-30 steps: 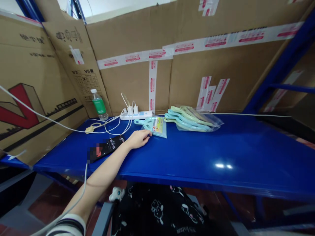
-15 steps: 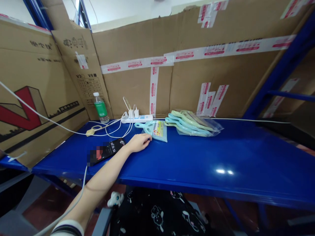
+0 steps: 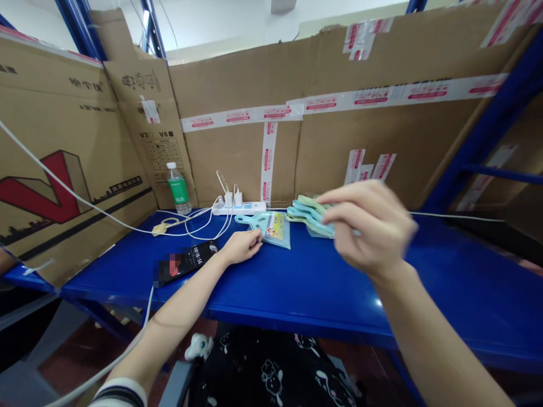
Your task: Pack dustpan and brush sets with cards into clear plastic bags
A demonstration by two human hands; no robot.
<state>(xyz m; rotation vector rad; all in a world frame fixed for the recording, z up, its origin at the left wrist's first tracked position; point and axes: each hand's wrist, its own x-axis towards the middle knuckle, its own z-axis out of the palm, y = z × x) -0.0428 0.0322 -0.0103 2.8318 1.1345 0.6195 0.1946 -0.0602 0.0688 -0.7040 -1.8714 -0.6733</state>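
Observation:
My left hand [image 3: 241,247] rests on the blue table with its fingers curled in and nothing visible in them. It lies at the near edge of a light-blue small dustpan [image 3: 254,220], which has a colourful label and clear wrapping. My right hand [image 3: 369,229] is raised above the table, slightly blurred, its fingers bent and apart with nothing seen between them. Behind it lies a stack of light-blue and pale-green dustpans [image 3: 306,213], handles pointing left. The right hand hides most of this stack, and I cannot tell whether it touches it.
A phone [image 3: 203,252] lies beside my left forearm. Farther back are a white power strip [image 3: 254,208] with plugged-in chargers, tangled white cables and a green-labelled bottle [image 3: 178,191]. Taped cardboard [image 3: 229,152] walls in the table [image 3: 288,288]. One cable hangs across the left side.
My right hand has come into view from the lower right and now hangs before the stack of dustpans. My left hand stays in place. The view has shifted slightly.

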